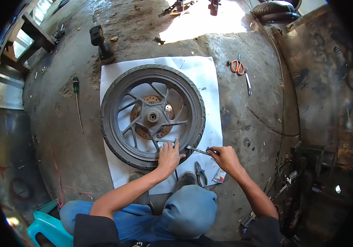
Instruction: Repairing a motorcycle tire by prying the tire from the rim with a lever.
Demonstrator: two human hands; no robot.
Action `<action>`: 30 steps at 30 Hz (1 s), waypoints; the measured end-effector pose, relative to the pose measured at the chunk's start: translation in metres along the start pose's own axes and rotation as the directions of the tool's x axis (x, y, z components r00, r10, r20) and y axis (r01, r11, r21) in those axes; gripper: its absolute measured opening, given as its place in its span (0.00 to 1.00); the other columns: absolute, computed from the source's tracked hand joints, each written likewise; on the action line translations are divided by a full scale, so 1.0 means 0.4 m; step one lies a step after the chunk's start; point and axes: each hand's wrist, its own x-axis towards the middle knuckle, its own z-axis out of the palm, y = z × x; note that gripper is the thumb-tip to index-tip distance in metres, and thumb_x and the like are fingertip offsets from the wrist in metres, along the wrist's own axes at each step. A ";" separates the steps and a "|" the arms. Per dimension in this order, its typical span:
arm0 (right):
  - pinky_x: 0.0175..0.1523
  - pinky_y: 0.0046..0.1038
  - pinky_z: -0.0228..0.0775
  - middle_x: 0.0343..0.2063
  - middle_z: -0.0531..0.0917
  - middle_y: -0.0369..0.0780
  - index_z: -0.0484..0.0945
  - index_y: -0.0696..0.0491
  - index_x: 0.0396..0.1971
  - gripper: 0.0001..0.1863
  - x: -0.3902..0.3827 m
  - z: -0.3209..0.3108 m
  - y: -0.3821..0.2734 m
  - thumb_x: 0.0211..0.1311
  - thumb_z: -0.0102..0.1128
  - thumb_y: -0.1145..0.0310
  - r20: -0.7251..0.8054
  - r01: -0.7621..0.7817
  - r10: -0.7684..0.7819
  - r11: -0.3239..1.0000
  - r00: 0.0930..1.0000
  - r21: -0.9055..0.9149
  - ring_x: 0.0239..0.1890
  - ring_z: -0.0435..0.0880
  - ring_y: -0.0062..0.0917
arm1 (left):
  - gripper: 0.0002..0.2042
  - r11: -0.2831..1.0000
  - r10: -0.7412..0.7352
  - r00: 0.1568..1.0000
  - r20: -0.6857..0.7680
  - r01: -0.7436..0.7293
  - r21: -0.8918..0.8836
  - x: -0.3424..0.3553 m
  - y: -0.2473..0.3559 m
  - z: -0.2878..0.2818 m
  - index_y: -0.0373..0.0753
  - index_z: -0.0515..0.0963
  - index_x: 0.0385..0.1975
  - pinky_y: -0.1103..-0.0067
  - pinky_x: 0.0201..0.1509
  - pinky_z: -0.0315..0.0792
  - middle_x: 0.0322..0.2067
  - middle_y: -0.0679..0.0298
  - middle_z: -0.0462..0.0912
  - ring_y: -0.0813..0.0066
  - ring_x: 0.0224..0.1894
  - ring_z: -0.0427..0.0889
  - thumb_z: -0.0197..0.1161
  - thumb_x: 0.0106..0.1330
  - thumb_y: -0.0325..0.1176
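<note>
The black rubber tyre [111,123] looks matt and dusty around a grey cast-metal spoked rim [137,119] with a dull sheen, whose round perforated metal brake disc [153,100] shows rusty brown, and the whole wheel lies on a smooth white paper sheet [203,78]. That sheet covers a rough, stained grey concrete floor [246,103]. The thin bright metal tool [197,150] glints, and nearby lie scissors with glossy orange plastic handles [238,67] and a screwdriver with a green plastic grip [76,84].
</note>
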 end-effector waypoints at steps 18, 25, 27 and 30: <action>0.35 0.38 0.78 0.24 0.86 0.47 0.91 0.52 0.41 0.11 0.005 0.086 0.053 0.66 0.69 0.62 -0.233 0.134 -0.118 0.990 0.965 0.054 0.26 0.87 0.40 | 0.31 0.990 -0.026 0.993 0.119 0.042 -0.134 0.120 0.009 0.059 0.25 0.72 0.46 0.60 0.55 0.69 0.43 0.40 0.83 0.42 0.50 0.82 0.66 0.67 0.56; 0.37 0.42 0.82 0.28 0.87 0.49 0.89 0.53 0.33 0.10 0.034 0.015 -0.079 0.67 0.64 0.63 -0.055 0.096 -0.110 0.972 0.992 -0.215 0.30 0.88 0.46 | 0.25 0.992 -0.034 0.993 -0.113 0.020 -0.123 0.102 0.020 0.075 0.29 0.72 0.42 0.59 0.51 0.68 0.37 0.44 0.83 0.44 0.45 0.81 0.70 0.63 0.47; 0.38 0.42 0.83 0.28 0.88 0.50 0.89 0.54 0.32 0.09 0.055 0.008 -0.104 0.65 0.64 0.66 0.000 0.088 -0.092 0.952 0.996 -0.293 0.32 0.89 0.47 | 0.22 0.991 -0.058 0.992 -0.116 0.043 -0.124 0.108 0.038 0.071 0.30 0.73 0.42 0.59 0.51 0.68 0.38 0.44 0.83 0.45 0.45 0.81 0.70 0.64 0.45; 0.41 0.41 0.85 0.29 0.88 0.53 0.89 0.58 0.29 0.05 0.086 -0.001 -0.175 0.57 0.68 0.72 0.039 0.088 -0.080 0.913 0.996 -0.399 0.35 0.91 0.46 | 0.29 0.988 -0.101 0.992 -0.070 0.092 -0.128 0.107 0.014 0.098 0.30 0.73 0.45 0.60 0.55 0.68 0.41 0.44 0.83 0.46 0.48 0.81 0.69 0.63 0.53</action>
